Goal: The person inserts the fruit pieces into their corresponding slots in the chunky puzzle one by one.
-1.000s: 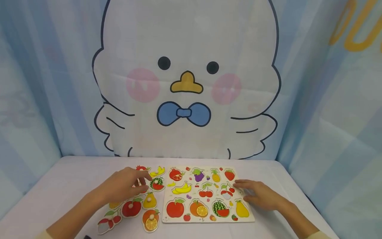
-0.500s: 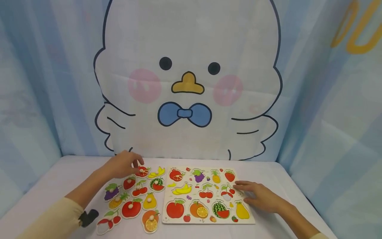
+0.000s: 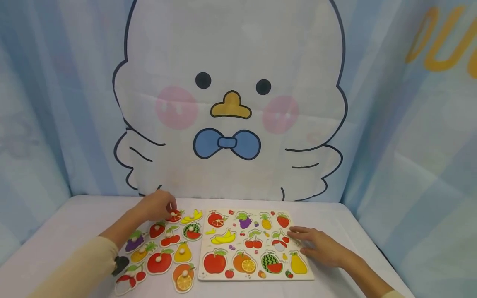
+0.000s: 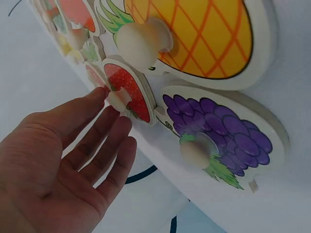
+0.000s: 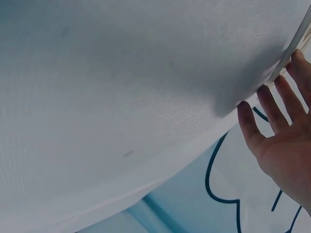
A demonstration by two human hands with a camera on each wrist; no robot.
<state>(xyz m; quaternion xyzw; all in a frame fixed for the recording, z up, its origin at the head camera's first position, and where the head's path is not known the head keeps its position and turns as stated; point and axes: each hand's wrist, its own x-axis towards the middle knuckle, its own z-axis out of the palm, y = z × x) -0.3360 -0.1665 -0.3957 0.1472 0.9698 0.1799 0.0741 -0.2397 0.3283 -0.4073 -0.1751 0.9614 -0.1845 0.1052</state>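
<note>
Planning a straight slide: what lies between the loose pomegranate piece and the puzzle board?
The banana piece lies between the pomegranate piece and board, per the head view.

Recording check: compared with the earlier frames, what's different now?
The left hand moved away from the wearer, off the middle of the loose pieces, then lowered its fingers to the pomegranate piece; whether it grips is unclear. The right hand stayed at the right edge of the board; board and pieces lie as before.
</note>
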